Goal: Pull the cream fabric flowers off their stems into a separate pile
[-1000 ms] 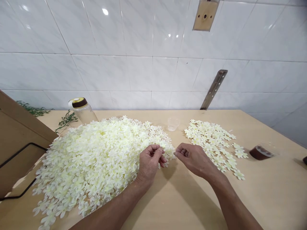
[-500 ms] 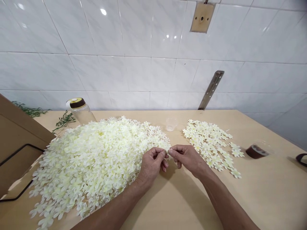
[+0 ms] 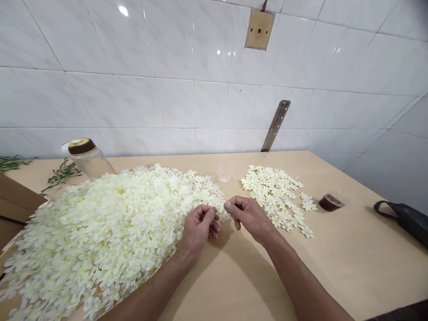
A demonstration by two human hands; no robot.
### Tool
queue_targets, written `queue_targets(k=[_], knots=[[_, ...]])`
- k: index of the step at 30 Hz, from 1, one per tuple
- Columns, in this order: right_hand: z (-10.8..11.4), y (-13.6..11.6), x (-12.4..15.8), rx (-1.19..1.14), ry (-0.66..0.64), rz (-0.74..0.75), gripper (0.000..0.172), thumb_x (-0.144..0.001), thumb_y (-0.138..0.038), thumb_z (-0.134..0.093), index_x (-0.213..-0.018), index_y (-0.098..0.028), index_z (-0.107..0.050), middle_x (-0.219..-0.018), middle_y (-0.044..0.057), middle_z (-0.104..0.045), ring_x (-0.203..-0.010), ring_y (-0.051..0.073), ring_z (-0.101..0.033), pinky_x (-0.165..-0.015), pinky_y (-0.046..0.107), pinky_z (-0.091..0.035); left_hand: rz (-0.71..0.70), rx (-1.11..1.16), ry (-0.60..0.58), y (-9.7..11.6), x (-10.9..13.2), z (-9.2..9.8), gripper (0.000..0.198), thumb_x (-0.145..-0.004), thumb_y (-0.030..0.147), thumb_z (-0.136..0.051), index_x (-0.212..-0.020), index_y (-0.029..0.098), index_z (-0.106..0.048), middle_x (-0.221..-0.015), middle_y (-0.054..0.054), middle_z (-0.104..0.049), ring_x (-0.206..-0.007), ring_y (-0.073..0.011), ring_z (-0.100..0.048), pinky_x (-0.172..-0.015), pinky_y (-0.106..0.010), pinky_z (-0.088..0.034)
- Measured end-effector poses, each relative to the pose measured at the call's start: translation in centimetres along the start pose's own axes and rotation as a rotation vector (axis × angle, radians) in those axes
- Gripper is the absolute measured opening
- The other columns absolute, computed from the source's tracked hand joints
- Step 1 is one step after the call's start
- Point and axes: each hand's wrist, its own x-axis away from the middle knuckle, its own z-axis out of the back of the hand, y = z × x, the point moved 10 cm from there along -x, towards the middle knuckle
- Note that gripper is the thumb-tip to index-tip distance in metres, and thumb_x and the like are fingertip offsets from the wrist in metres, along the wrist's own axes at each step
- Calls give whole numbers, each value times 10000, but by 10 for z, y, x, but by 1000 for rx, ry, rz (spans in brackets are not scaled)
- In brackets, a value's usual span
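Observation:
A big heap of cream fabric flowers [image 3: 100, 227] covers the left half of the wooden table [image 3: 334, 267]. My left hand [image 3: 197, 227] rests at the heap's right edge, its fingers curled and pinched on a flower. My right hand [image 3: 249, 216] is close beside it, its thumb and fingers pinched on the same flower at the heap's edge; what exactly lies between the fingertips is too small to make out. A smaller, flat spread of flowers [image 3: 276, 196] lies to the right of my right hand.
A small clear cup [image 3: 225, 173] stands between the two flower groups. A plastic jar with a brown lid [image 3: 87, 156] leans behind the heap, green sprigs [image 3: 60, 176] beside it. A brown-lidded container [image 3: 331, 201], a black strap bag [image 3: 406, 218] and a cardboard box [image 3: 13, 205] sit at the sides.
My right hand has moved left and met my left hand at the heap's edge. The view has swung to the right, bringing the black bag into sight.

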Motion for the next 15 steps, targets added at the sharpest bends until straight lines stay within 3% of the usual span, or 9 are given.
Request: queue_targets(k=[8, 15], knots=[[-16, 9, -1, -79, -80, -26, 461, -851, -605, -579, -675, -179, -565, -549, -39, -487, -448, 97, -452, -452, 229, -403, 72, 122, 20, -5, -1, 0, 346, -725, 468, -733, -783, 149, -612, -698, -25, -651, -458, -106, -580, -398, -210, -438], [-24, 13, 0, -128, -118, -27, 422, -845, -555, -626, -687, -165, -597, -589, -34, -500, -473, 97, -470, -462, 238, -418, 81, 182, 10, -4, -1, -2, 372, -759, 495, -703, -767, 135, -608, -700, -30, -632, -455, -106, -577, -392, -210, -427]])
